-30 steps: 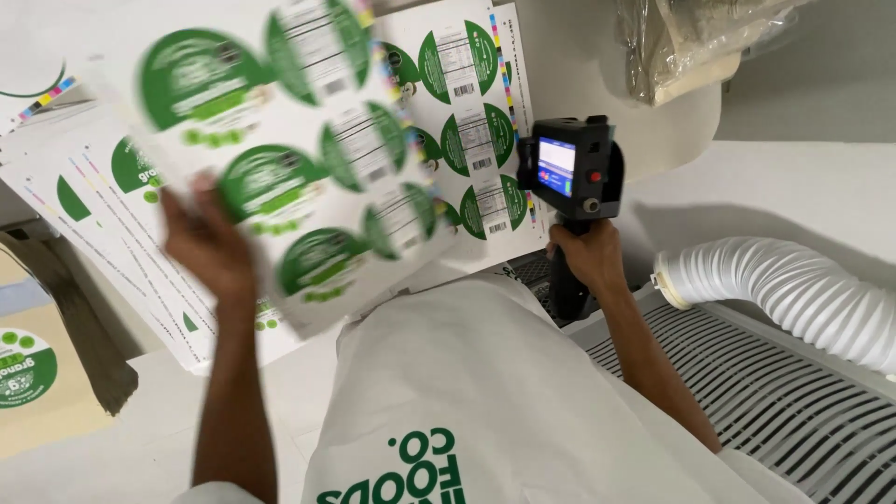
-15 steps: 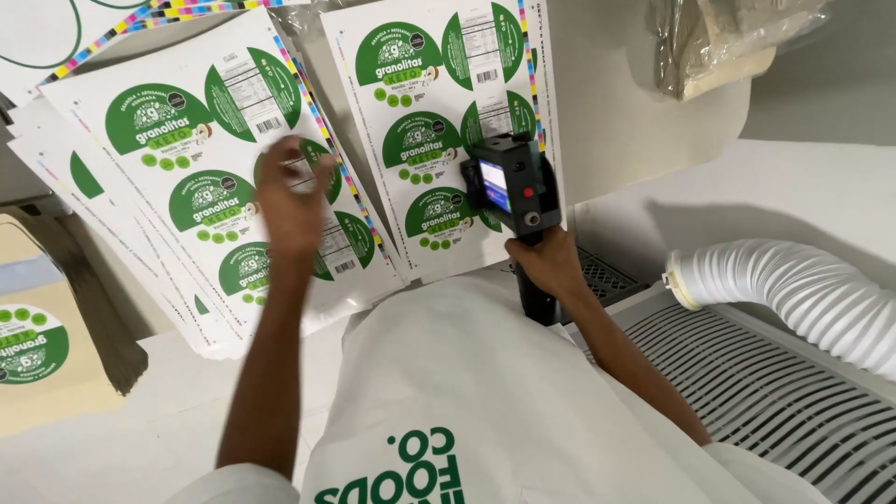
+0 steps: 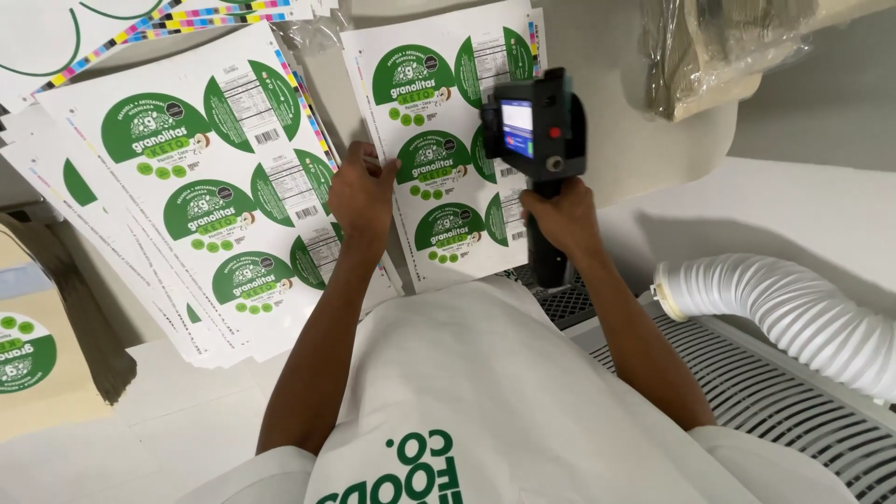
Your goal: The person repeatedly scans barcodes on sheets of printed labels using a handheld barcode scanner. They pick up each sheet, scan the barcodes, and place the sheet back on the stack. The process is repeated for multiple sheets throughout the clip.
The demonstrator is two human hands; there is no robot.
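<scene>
So the right hand (image 3: 560,219) has its fingers wrapped tight around the grip of a black handheld printer gun (image 3: 534,131), the kind with a little lit screen on the back and a red button beside it. It's held upright, with its head over the right edge of a white label sheet (image 3: 439,149) that lies flat on the white surface (image 3: 793,201).

That sheet carries rows of green half-round labels with white panels beside them. The left hand (image 3: 362,194) rests on the sheet's left edge, fingers bent down and pressing it flat, not really gripping anything as far as I can see.

Just left of that hand there's a fanned stack of the same label sheets (image 3: 201,201), with colour-bar strips along the edges, slightly overlapping each other. More sheets poke in at the top left corner.

Off to the right, a white ribbed hose (image 3: 793,317) runs across a slatted grille (image 3: 747,392). Up top right there's a bundle wrapped in clear plastic (image 3: 719,47). At far left sits a tan cardboard box (image 3: 33,373) with a green round sticker on it.
</scene>
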